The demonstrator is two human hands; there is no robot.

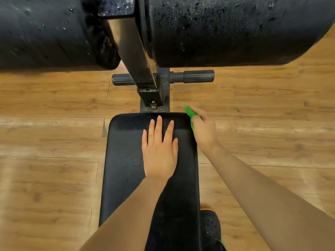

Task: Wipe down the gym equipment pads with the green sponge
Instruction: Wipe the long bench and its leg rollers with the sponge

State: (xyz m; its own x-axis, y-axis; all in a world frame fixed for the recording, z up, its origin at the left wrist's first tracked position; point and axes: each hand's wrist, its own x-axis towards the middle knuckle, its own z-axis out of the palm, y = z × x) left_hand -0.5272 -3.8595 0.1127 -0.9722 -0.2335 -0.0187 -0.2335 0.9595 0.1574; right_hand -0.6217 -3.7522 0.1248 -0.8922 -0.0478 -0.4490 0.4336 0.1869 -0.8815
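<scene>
A black padded bench seat (126, 169) runs from the bottom of the view up to a black steel post (137, 57) at its far end. The left hand (159, 147) lies flat on the far half of the seat, palm down and fingers spread, gripping nothing. The right hand (203, 127) sits at the seat's far right corner, just off its right edge, with fingers and thumb closed around the green sponge (188, 112). The sponge pokes out past the fingertips and presses against the right side of the pad near that corner; most of it is hidden by the hand and a little blurred.

Above the post, two large black foam roller pads (226, 29) stretch across the top of the view, one to each side of the post, their surfaces pitted and flecked with pale specks. Below them a short black handle bar (197, 76) sticks out on both sides of the post.

A wooden plank floor (50, 142) lies under everything. Beside the near right edge of the seat a dark perforated shoe (210, 227) stands on the floor.
</scene>
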